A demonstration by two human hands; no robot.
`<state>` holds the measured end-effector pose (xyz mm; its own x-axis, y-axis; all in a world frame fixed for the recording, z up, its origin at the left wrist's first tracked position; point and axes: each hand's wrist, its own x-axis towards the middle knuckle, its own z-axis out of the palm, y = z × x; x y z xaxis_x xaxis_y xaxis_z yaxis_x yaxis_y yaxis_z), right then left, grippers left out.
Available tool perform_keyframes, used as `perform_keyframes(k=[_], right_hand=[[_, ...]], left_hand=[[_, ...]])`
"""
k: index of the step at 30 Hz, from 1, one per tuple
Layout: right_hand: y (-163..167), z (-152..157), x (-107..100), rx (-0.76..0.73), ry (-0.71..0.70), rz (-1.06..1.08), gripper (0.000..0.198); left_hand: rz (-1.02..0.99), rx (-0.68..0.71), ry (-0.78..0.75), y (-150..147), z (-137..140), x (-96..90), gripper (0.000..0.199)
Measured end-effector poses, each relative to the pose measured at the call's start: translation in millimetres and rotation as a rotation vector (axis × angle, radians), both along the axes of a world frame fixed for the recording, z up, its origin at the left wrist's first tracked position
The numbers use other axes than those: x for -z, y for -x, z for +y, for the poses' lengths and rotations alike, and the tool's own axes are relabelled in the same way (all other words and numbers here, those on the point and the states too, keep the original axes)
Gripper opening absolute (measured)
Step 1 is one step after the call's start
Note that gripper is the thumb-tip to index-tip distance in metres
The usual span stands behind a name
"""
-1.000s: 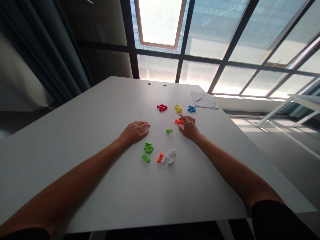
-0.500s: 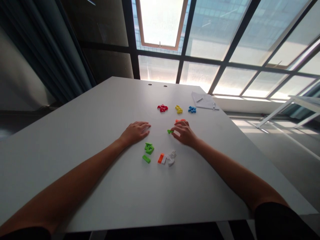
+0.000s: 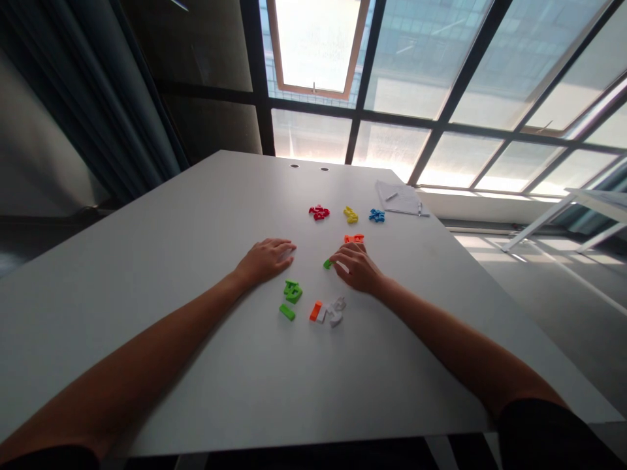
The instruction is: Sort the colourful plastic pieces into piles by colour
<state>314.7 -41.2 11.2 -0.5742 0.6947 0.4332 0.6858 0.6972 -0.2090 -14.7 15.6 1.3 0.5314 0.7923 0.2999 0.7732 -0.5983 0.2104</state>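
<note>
Between the fingertips of my right hand (image 3: 357, 267) is a small green block (image 3: 327, 264), just above or on the white table (image 3: 235, 378); which of these I cannot tell. Orange pieces (image 3: 353, 239) lie right behind that hand, partly covered by it. My left hand (image 3: 267, 260) rests on the tabletop with its fingers stretched out, holding nothing. Nearer to me sits a small heap of green pieces (image 3: 292, 291), with a single green block (image 3: 287, 312) in front of it. To their right, an orange block (image 3: 315, 311) lies against several white pieces (image 3: 336, 312).
Farther back are piles of red pieces (image 3: 319, 212), yellow pieces (image 3: 350, 215) and blue pieces (image 3: 377, 215). Paper sheets (image 3: 404, 198) with pens on them lie at the table's far right edge. Windows stand behind the table, a dark curtain (image 3: 98, 85) to the left.
My right hand has moved a little toward me and to the left with the green block, showing more of the orange pieces behind. My left hand has stayed put.
</note>
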Motion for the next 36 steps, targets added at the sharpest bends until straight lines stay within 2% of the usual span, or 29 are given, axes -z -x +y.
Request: perform_keyframes(k=[4, 9, 13, 19, 25, 28, 31, 36], right_hand=[[1.5, -2.0, 1.0, 0.002, 0.029, -0.025, 0.042], [3.3, -3.2, 1.7, -0.042, 0.051, -0.07, 0.063], [3.6, -3.0, 1.6, -0.017, 0.056, -0.072, 0.06], [2.3, -3.0, 0.6, -0.111, 0.097, -0.085, 0.063], [-2.1, -2.2, 3.4, -0.19, 0.001, 0.02, 0.05], [-2.0, -1.0, 5.4, -0.186, -0.028, 0.042, 0.042], [-0.9, 0.2, 6.6, -0.176, -0.04, 0.056, 0.035], [-1.3, 1.6, 7.4, -0.182, -0.066, 0.088, 0.029]], left_hand=[[-0.005, 0.006, -0.005, -0.1, -0.6, -1.8, 0.044], [-0.036, 0.087, -0.029, -2.9, -7.0, -10.1, 0.041], [-0.024, 0.144, -0.014, -10.1, -12.4, -9.2, 0.047], [0.089, 0.248, -0.017, -16.2, -6.1, -5.6, 0.055], [0.233, 0.394, -0.032, -22.9, 2.5, -16.7, 0.052], [0.237, 0.368, -0.03, -21.9, 7.4, -19.2, 0.052], [0.24, 0.275, -0.024, -18.2, 17.9, -19.0, 0.054], [0.251, 0.173, 0.055, -13.7, 38.9, -12.4, 0.061]])
